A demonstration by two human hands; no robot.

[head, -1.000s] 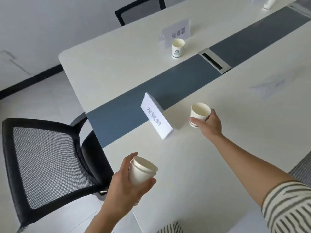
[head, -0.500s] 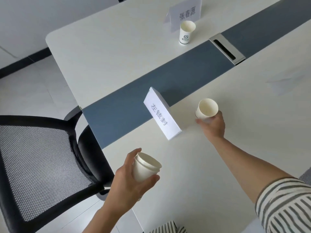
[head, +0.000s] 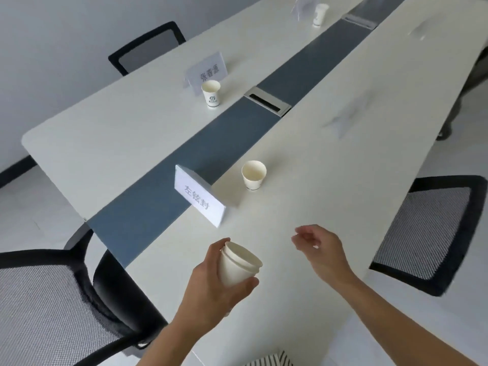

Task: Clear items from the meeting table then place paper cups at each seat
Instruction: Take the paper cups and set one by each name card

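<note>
In the head view, the left hand (head: 211,289) gripped a stack of white paper cups (head: 239,265), fingers curled round its wall, over the near edge of the white surface (head: 317,180). At its 3 o'clock, the right hand (head: 320,249) hovered with fingers loosely curled, holding nothing. A single white paper cup (head: 254,175) stood upright at 12 o'clock, just beside a folded white name card (head: 200,198).

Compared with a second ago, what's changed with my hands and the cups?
The right hand let go of the paper cup, which now stands beside the name card, and drew back toward the body, empty. The left hand still grips the cup stack; the far cup has not moved.
</note>
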